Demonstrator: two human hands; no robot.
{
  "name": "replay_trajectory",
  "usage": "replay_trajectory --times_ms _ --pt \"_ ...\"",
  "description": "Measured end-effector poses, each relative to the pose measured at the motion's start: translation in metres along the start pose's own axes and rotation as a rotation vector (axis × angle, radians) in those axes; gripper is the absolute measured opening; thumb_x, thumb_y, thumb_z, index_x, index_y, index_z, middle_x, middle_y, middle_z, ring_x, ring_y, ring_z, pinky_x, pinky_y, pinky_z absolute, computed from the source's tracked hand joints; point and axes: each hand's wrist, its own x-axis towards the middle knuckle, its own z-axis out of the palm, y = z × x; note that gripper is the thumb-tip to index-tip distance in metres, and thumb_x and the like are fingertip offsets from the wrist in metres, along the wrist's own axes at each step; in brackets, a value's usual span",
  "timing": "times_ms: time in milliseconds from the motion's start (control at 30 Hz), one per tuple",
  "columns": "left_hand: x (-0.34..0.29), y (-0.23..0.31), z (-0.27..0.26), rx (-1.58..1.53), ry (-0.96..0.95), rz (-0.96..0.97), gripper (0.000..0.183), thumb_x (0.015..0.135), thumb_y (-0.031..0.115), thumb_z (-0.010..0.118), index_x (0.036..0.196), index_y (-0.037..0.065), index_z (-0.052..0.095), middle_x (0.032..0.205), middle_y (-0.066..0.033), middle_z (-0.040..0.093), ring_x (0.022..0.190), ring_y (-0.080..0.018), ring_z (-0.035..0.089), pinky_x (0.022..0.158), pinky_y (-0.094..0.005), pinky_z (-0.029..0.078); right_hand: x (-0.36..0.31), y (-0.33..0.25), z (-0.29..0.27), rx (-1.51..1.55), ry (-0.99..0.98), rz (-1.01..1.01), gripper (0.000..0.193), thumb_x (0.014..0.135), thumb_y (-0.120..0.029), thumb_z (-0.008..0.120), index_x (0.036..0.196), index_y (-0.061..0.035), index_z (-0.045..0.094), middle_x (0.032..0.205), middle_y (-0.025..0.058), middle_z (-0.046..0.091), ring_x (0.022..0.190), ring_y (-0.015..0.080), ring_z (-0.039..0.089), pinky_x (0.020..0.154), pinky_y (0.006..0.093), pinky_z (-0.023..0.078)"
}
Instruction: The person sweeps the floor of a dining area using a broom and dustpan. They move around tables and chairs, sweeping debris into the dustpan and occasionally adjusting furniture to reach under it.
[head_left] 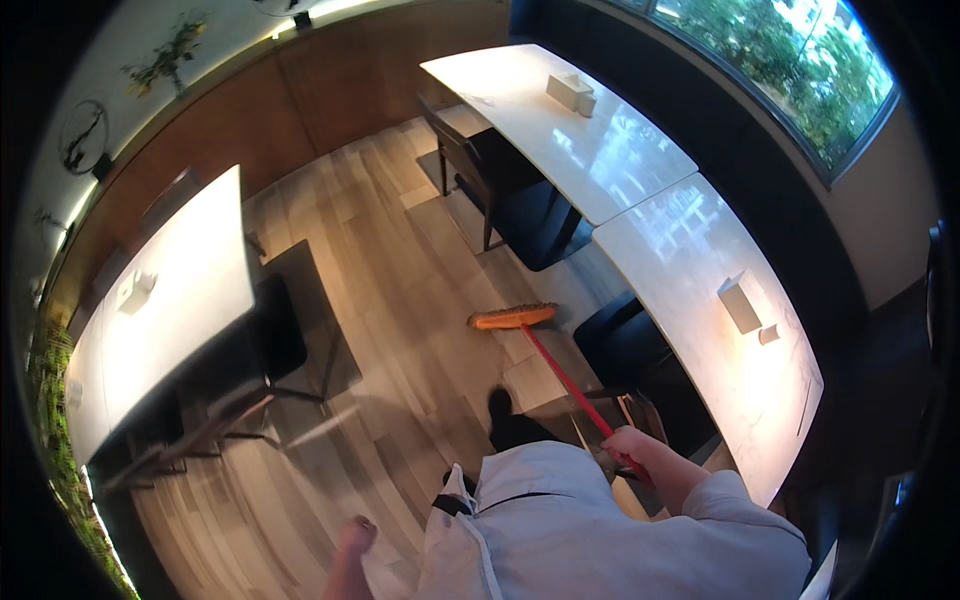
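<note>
Pale wood-plank flooring [360, 250] carries the red-shafted, orange-headed broom [510, 319] at clock-centre. At five o'clock the right hand [632, 448] grips its upper shaft, presumably for reach; at seven, the left hand [358, 533] curls, seemingly empty.

Left grip [358, 535] low, loosely curled; right grip [630, 448] closed, forearm [682, 480] aslant.

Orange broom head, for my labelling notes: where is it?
In the head view, the broom head is on the wooden floor, just right of centre, beyond the dark shoe.
</note>
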Motion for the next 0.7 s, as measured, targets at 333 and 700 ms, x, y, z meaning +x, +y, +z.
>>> replay_trajectory --times_ms 333,700 --pt "0.205 0.352 -0.260 0.037 0.015 0.268 0.037 0.084 0.036 0.061 0.113 0.012 0.069 0.111 -0.0153 0.069 0.104 -0.0311 0.066 0.088 -0.0415 0.053 0.069 -0.148 -0.025 0.179 0.008 0.180 0.016 0.087 -0.012 0.063 0.077 0.0008 0.060 0.065 0.0114 0.057 0.051 0.0233 0.056 0.047 0.0379 0.046" --pt "0.350 0.726 -0.444 0.546 0.045 0.898 0.038 0.081 0.028 0.066 0.114 0.009 0.065 0.113 -0.0148 0.066 0.107 -0.0333 0.061 0.092 -0.0437 0.050 0.038 -0.264 -0.104 0.190 -0.046 0.434 0.030 0.090 -0.028 0.068 0.095 0.0009 0.063 0.062 0.0077 0.058 0.051 0.0189 0.058 0.051 0.0350 0.050"
